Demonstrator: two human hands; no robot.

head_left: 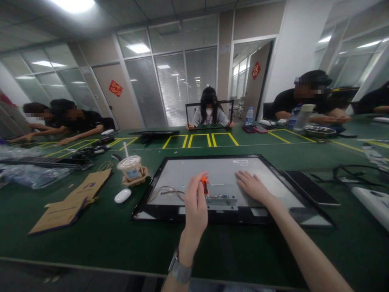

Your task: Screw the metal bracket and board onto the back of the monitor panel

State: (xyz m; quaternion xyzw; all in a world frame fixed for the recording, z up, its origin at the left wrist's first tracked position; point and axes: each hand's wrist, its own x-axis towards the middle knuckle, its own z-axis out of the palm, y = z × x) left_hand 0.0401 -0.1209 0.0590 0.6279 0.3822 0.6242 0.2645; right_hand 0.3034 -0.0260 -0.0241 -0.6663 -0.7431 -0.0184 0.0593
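Observation:
A monitor panel (219,174) lies face down on the green table (91,235), grey metal back up inside a black frame. My left hand (196,205) is closed around an orange-handled screwdriver (205,184), held upright over a small metal connector bracket (221,200) near the panel's front edge. My right hand (252,186) rests flat on the panel's back, fingers stretched out, just right of the bracket. Thin wires (165,190) run across the panel's left part.
A lidded drink cup (130,167), white mouse (122,196) and brown paper bags (73,198) lie to the left. A black tablet-like slab (310,186) and cables (349,174) lie to the right. Several people sit around the table; one opposite holds up a black frame (209,115).

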